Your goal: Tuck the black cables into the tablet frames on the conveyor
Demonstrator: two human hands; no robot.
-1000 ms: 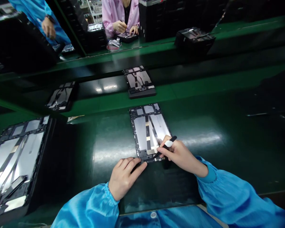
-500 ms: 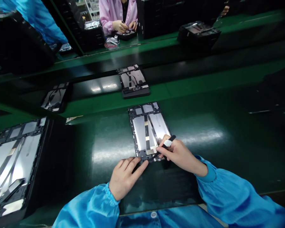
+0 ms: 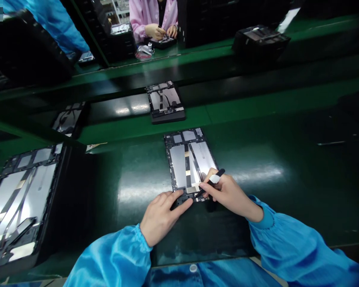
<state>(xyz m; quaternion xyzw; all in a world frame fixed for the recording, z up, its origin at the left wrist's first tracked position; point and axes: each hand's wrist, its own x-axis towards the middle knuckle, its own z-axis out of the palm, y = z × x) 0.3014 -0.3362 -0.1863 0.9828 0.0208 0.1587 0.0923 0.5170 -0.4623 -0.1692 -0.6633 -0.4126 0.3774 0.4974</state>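
While flat, tablet [image 3: 192, 165] under left fingers [image 3: 176, 195].

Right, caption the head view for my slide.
On a green table, left hand at the lower edge of an open tablet, right hand holding a black tool over it.

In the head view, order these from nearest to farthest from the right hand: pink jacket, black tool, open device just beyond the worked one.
From the right hand:
1. Black tool: held in it.
2. Open device: ahead, toward the left.
3. Pink jacket: farther ahead, top of view.
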